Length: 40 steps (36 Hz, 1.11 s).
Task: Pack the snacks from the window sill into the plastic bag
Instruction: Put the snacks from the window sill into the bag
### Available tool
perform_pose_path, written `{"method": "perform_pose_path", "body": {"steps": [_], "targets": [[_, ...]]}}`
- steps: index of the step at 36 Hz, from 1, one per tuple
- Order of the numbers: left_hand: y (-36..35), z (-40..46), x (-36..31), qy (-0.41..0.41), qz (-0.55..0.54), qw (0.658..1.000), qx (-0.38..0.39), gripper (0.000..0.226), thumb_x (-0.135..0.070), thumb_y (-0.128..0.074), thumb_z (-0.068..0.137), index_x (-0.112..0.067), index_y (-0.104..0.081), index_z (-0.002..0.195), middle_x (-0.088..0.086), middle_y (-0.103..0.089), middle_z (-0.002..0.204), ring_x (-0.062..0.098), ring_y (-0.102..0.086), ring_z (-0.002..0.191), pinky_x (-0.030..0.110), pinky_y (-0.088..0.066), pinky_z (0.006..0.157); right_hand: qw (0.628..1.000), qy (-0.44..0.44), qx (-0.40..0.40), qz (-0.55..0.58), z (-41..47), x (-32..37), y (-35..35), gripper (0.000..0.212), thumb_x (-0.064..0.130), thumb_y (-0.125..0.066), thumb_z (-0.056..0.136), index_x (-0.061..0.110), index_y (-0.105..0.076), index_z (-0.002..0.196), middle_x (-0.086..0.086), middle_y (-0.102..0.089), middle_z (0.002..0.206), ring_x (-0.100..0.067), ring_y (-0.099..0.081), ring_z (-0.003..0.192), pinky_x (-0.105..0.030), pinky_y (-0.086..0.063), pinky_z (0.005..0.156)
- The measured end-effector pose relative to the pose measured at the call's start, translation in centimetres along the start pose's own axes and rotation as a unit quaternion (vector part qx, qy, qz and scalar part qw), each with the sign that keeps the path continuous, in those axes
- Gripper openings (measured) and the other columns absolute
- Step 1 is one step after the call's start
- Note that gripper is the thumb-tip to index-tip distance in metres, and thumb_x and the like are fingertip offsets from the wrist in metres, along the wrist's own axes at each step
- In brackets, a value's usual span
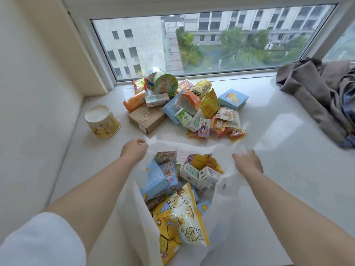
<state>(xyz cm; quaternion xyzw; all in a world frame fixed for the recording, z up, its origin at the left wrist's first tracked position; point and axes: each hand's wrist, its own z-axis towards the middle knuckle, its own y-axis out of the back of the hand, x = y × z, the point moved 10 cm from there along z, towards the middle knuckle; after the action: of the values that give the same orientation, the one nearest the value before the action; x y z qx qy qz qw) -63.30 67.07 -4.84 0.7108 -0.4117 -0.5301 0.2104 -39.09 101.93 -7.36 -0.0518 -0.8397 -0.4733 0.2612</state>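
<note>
**Bag held open at the sill, half the snacks already inside**

Nearest of all, a white sleeve [38, 240] covers the person's left upper arm, and both bare forearms reach forward over the plastic bag [226, 217]. That bag is white and thin, and it lies on the pale window sill [278, 150] with its mouth pulled wide.

At the bag's far left rim the left hand [134, 150] has its fingers curled round the plastic, gripping the edge. At the far right rim the right hand [246, 162] pinches a bunched fold of the film, fingers closed on it. The rim stretches between the two hands, and the bag's contents lie just behind and below the fingers, touching neither hand.

Inside the bag I can see a big yellow cartoon packet [182, 219] closest to the person, a light blue box [153, 181] toward the left hand, and small white drink cartons [199, 175] toward the right hand.

Beyond the bag's mouth, toward the window [211, 41], the pile of snacks [184, 106] sits unpacked: cup noodles, cartons, a brown cardboard box [147, 118] and loose sachets. Left of the pile, well apart from the bag, a yellow paper tub [101, 121] stands alone. Far to the right of the bag, crumpled clothes [318, 96] lie against the window frame.
</note>
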Motion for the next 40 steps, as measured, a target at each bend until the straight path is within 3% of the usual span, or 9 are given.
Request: {"method": "perform_pose_path", "body": {"steps": [5, 14, 19, 23, 25, 28, 32, 35, 40], "targets": [[-2.5, 0.5, -6.7, -0.113, 0.048, 0.992, 0.019, 0.042, -0.030, -0.052, 0.088, -0.022, -0.050, 0.129, 0.001, -0.055, 0.123, 0.019, -0.050, 0.108, 0.033, -0.043, 0.087, 0.993, 0.098, -0.036, -0.049, 0.7, 5.0, 0.3, 0.054, 0.039, -0.053, 0.086, 0.015, -0.041, 0.133, -0.010, -0.043, 0.134, -0.031, -0.042, 0.123, -0.041, -0.037, 0.098], [-9.8, 4.4, -14.1, -0.139, 0.160, 0.977, 0.037, 0.042, -0.033, -0.051, 0.090, -0.021, -0.050, 0.130, 0.006, -0.053, 0.126, 0.026, -0.042, 0.119, 0.040, -0.039, 0.095, 0.989, 0.084, 0.086, -0.080, 6.2, 7.0, -3.6, 0.042, 0.028, -0.049, 0.087, 0.015, -0.047, 0.127, -0.009, -0.043, 0.131, -0.029, -0.042, 0.121, -0.038, -0.040, 0.095], [-14.2, 7.9, -15.5, -0.094, 0.191, 0.977, 0.018, 0.055, -0.041, -0.058, 0.084, -0.025, -0.044, 0.135, 0.008, -0.041, 0.136, 0.027, -0.033, 0.127, 0.040, -0.036, 0.097, 0.976, 0.142, 0.057, -0.156, 11.6, 8.4, -3.7, 0.044, 0.025, -0.050, 0.085, 0.015, -0.045, 0.128, -0.010, -0.041, 0.131, -0.030, -0.038, 0.122, -0.039, -0.038, 0.096], [-18.4, 9.4, -18.3, -0.173, 0.286, 0.943, -0.013, 0.070, -0.059, -0.061, 0.077, -0.027, -0.041, 0.137, 0.006, -0.035, 0.141, 0.025, -0.024, 0.133, 0.040, -0.027, 0.105, 0.962, 0.175, 0.021, -0.209, 15.9, 9.5, -3.9, 0.049, 0.028, -0.052, 0.084, 0.017, -0.044, 0.131, -0.011, -0.040, 0.132, -0.029, -0.035, 0.124, -0.038, -0.038, 0.094], [-21.1, 10.0, -19.4, -0.196, 0.295, 0.935, 0.015, 0.074, -0.061, -0.061, 0.077, -0.022, -0.040, 0.137, 0.006, -0.032, 0.145, 0.025, -0.022, 0.136, 0.038, -0.024, 0.109, 0.960, 0.177, 0.001, -0.219, 17.8, 10.2, -4.1, 0.051, 0.032, -0.053, 0.084, 0.017, -0.043, 0.132, -0.010, -0.039, 0.132, -0.030, -0.034, 0.122, -0.039, -0.038, 0.093], [-24.4, 11.4, -20.2, -0.189, 0.238, 0.950, 0.071, 0.078, -0.050, -0.067, 0.079, -0.017, -0.033, 0.141, 0.007, -0.023, 0.152, 0.025, -0.020, 0.141, 0.039, -0.026, 0.110, 0.959, 0.184, -0.026, -0.216, 20.4, 11.6, -4.5, 0.061, 0.045, -0.056, 0.082, 0.024, -0.037, 0.136, -0.008, -0.031, 0.139, -0.030, -0.029, 0.125, -0.044, -0.037, 0.093], [-26.3, 14.2, -19.8, -0.161, 0.225, 0.956, 0.098, 0.095, -0.045, -0.071, 0.078, -0.019, -0.014, 0.149, 0.009, -0.006, 0.158, 0.026, -0.003, 0.146, 0.043, -0.021, 0.115, 0.946, 0.205, 0.006, -0.250, 23.5, 13.4, -6.7, 0.088, 0.065, -0.058, 0.071, 0.035, -0.018, 0.143, -0.005, -0.003, 0.152, -0.034, -0.007, 0.138, -0.058, -0.029, 0.101], [-26.6, 16.4, -19.0, -0.135, 0.254, 0.953, 0.098, 0.111, -0.058, -0.071, 0.071, -0.018, -0.005, 0.150, 0.015, -0.004, 0.157, 0.032, -0.005, 0.144, 0.045, -0.019, 0.115, 0.941, 0.192, 0.046, -0.275, 25.8, 13.4, -8.3, 0.106, 0.075, -0.060, 0.062, 0.037, -0.008, 0.146, -0.003, 0.012, 0.155, -0.036, 0.005, 0.142, -0.067, -0.023, 0.102], [-26.9, 19.0, -17.6, -0.078, 0.270, 0.952, 0.121, 0.131, -0.077, -0.070, 0.050, -0.028, 0.000, 0.149, 0.018, -0.018, 0.147, 0.039, -0.023, 0.134, 0.047, -0.029, 0.107, 0.965, 0.119, 0.097, -0.213, 27.6, 11.5, -10.5, 0.117, 0.075, -0.067, 0.055, 0.040, -0.002, 0.146, -0.002, 0.012, 0.155, -0.039, 0.010, 0.141, -0.059, -0.030, 0.101]]}}
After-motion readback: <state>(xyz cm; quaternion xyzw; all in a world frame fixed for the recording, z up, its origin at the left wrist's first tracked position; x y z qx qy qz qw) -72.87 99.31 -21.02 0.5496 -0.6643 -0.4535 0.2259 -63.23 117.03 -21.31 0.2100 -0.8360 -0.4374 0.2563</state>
